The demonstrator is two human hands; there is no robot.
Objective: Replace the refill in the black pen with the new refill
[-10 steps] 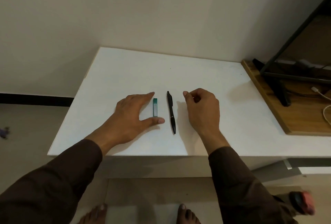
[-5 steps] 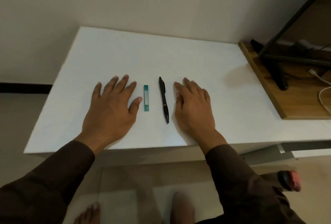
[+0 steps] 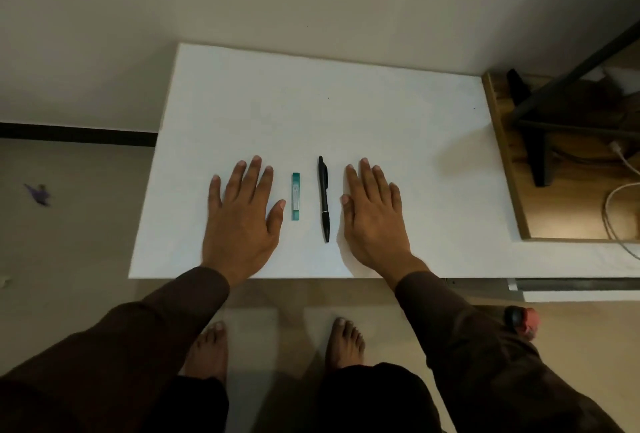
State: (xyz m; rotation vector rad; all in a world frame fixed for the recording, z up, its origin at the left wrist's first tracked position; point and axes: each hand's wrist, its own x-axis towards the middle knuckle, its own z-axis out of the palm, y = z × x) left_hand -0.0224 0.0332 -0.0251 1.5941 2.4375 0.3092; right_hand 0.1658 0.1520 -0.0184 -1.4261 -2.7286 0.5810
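Observation:
A black pen (image 3: 323,198) lies lengthwise on the white table (image 3: 311,103), its tip toward me. To its left lies a small teal refill case (image 3: 295,196), parallel to the pen. My left hand (image 3: 242,214) rests flat on the table just left of the case, thumb close to it without touching. Flat on the table right of the pen is my right hand (image 3: 372,214), fingers straight. Neither hand holds anything.
A wooden desk (image 3: 512,169) adjoins the table on the right, carrying a black stand (image 3: 533,127) and a white cable (image 3: 616,197). The wall runs behind the table. My bare feet stand on the floor below the near edge.
My right hand has uncurled from a loose fist and both hands now lie flat. My head has shifted, so the table sits differently in view. Pen and case have not moved.

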